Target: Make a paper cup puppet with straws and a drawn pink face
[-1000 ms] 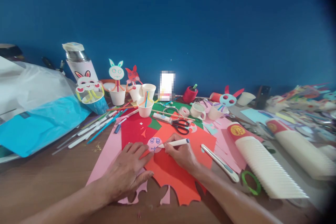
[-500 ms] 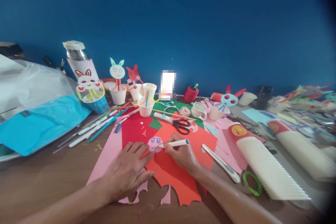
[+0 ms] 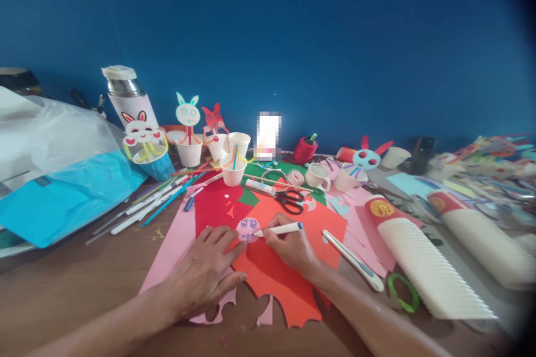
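Observation:
A small pale pink paper circle (image 3: 248, 230) lies on red and orange paper, with two lashed eyes and a mouth drawn on it in blue. My right hand (image 3: 288, 242) pinches a white marker (image 3: 285, 228) with a dark blue end, its tip touching the circle at the drawn mouth. Flat on the sheets, my left hand (image 3: 213, 265) has its fingers spread, the fingertips at the circle's left edge. Under both hands spreads orange paper (image 3: 276, 281) with a scalloped cut edge, over red paper (image 3: 213, 201) and pink paper (image 3: 165, 259).
Black-handled scissors (image 3: 290, 201) lie beyond my right hand, a utility knife (image 3: 354, 261) to its right. Stacked paper cups (image 3: 431, 268) and a green tape ring (image 3: 402, 292) are further right. Paper-cup rabbit figures (image 3: 188, 122) stand at the back. Markers (image 3: 151, 201) and a blue bag (image 3: 71, 195) lie left.
Both hands keep almost the same place, and the marker tip stays on the drawn mouth. The whole view has shifted very slightly.

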The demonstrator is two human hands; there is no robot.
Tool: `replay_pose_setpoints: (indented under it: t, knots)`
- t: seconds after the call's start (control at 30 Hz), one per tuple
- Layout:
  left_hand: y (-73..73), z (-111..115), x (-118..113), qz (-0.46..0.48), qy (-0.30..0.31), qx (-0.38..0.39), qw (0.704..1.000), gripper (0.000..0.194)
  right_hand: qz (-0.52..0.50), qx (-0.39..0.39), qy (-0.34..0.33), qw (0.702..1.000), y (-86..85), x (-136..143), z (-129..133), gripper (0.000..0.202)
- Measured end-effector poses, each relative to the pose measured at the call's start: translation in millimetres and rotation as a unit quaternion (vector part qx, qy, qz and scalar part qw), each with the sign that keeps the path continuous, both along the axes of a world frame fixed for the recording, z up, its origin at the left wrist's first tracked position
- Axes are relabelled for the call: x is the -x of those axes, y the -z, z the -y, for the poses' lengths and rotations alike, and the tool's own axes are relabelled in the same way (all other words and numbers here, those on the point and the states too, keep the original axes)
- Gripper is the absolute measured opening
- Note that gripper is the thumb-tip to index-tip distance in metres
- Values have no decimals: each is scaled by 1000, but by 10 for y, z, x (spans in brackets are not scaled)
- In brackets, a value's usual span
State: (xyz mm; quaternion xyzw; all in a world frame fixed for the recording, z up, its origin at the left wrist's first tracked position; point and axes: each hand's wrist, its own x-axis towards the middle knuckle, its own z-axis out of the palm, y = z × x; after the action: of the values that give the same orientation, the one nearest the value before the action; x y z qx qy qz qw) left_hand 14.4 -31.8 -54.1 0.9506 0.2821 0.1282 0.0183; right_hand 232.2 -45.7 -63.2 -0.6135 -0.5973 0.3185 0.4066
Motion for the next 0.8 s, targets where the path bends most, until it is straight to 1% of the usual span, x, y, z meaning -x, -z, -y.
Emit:
replay_pose_setpoints:
  t: [0.2,0.4,0.6,0.8]
  knots:
    - [-5,0,1,-22,-4,13,1000,45,-12,5,0,1000,18,1,-2,16]
    - [-6,4,8,-6,4,11,1000,45,-15,8,3,1000,-1,8,11,18]
    - [-8,7,5,-11,-7,9,1000,42,-12,10,5,1000,4,7,6,17]
    - [12,-8,9,-22,5,15,1000,47,-17,13,2,1000,9,9,-8,18]
